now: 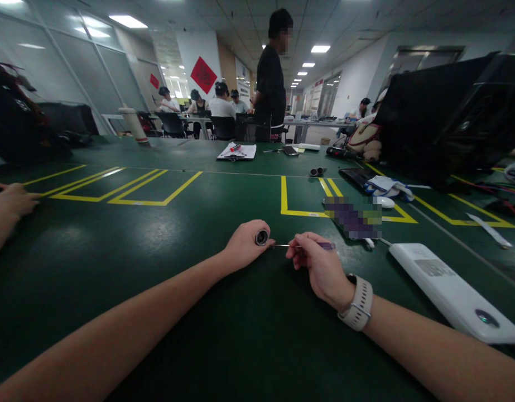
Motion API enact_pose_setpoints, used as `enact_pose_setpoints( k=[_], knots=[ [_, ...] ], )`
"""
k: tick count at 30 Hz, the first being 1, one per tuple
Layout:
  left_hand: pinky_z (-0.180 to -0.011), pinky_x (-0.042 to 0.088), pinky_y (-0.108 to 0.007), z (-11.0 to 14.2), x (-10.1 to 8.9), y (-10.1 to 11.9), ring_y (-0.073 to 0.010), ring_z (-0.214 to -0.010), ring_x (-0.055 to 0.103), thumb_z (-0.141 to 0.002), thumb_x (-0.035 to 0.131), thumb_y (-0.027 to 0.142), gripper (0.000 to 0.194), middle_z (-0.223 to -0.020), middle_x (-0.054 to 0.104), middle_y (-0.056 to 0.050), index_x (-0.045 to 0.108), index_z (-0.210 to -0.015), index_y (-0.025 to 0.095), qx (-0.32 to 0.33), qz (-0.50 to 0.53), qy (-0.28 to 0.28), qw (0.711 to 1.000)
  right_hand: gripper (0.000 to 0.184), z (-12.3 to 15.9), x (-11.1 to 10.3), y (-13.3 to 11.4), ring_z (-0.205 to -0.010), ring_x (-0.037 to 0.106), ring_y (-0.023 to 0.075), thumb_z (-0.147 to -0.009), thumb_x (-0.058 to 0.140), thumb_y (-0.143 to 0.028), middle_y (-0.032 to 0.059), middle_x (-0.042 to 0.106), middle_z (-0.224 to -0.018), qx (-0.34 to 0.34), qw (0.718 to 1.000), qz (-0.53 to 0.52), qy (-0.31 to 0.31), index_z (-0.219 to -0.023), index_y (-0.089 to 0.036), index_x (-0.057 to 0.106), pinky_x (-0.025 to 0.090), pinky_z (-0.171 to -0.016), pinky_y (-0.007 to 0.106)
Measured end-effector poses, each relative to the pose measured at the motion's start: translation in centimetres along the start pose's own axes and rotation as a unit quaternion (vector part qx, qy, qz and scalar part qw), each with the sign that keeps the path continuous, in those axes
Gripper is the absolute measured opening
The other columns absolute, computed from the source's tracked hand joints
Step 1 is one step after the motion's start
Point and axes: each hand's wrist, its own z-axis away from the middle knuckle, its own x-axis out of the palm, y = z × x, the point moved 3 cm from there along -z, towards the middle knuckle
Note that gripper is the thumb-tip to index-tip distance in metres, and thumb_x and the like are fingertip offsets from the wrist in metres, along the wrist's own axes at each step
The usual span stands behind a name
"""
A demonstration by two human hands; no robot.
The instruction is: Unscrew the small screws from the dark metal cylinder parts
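My left hand [245, 245] rests on the green table [157, 268] with its fingers closed round a small round metal part [261, 237], its open end facing me. My right hand [316, 262], a pale watch on its wrist, pinches a thin tool with a purple handle [307, 245]. The tool's metal tip points left and reaches almost to the round part. Both hands sit close together near the table's middle.
A white flat device [453, 290] lies to the right of my right arm. Another person's hand [8, 204] rests at the left edge. A clipboard [237, 151], a phone [289, 151], black monitors [441, 111] and cables sit farther back. One person stands behind the table; others sit.
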Motion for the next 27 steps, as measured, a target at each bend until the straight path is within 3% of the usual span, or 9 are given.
enact_pose_setpoints(
  k=[8, 18, 24, 27],
  knots=[
    [-0.060, 0.039, -0.025, 0.11, -0.12, 0.26, -0.0131, -0.068, 0.050, -0.067, 0.063, 0.015, 0.012, -0.072, 0.054, 0.001, 0.052, -0.071, 0.016, 0.034, 0.017, -0.028, 0.999, 0.019, -0.14, -0.04, 0.10, -0.046, 0.049, 0.0103, -0.071, 0.061, -0.032, 0.0003, 0.060, -0.052, 0.011, 1.000, -0.017, 0.018, -0.061, -0.016, 0.058, 0.036, -0.044, 0.022],
    [-0.059, 0.039, -0.026, 0.02, -0.11, 0.70, -0.0131, -0.066, 0.049, -0.067, 0.066, 0.025, 0.017, -0.071, 0.053, 0.001, 0.051, -0.068, 0.016, 0.029, -0.002, -0.036, 0.999, 0.020, -0.09, 0.11, 0.38, -0.057, 0.054, 0.0116, -0.074, 0.062, -0.036, 0.0024, 0.064, -0.066, 0.003, 0.998, 0.041, -0.036, -0.070, -0.016, 0.062, 0.042, -0.052, 0.024],
    [-0.060, 0.040, -0.026, 0.03, -0.06, 0.44, -0.0136, -0.067, 0.050, -0.073, 0.060, 0.022, 0.011, -0.071, 0.054, 0.001, 0.051, -0.068, 0.017, 0.021, -0.013, -0.024, 0.999, 0.019, -0.11, -0.39, 0.11, -0.054, 0.051, 0.0115, -0.077, 0.059, -0.034, 0.0002, 0.059, -0.061, -0.053, 0.998, 0.033, 0.021, -0.067, -0.018, 0.060, 0.039, -0.047, 0.024],
    [-0.061, 0.040, -0.026, 0.00, -0.02, 0.22, -0.0137, -0.068, 0.051, -0.073, 0.059, 0.021, 0.009, -0.072, 0.054, 0.000, 0.051, -0.070, 0.017, 0.012, -0.019, -0.014, 1.000, 0.018, 0.01, -0.55, -0.12, -0.055, 0.050, 0.0120, -0.079, 0.057, -0.031, -0.0006, 0.057, -0.061, -0.109, 0.994, 0.026, 0.012, -0.066, -0.019, 0.059, 0.038, -0.047, 0.024]
  ],
)
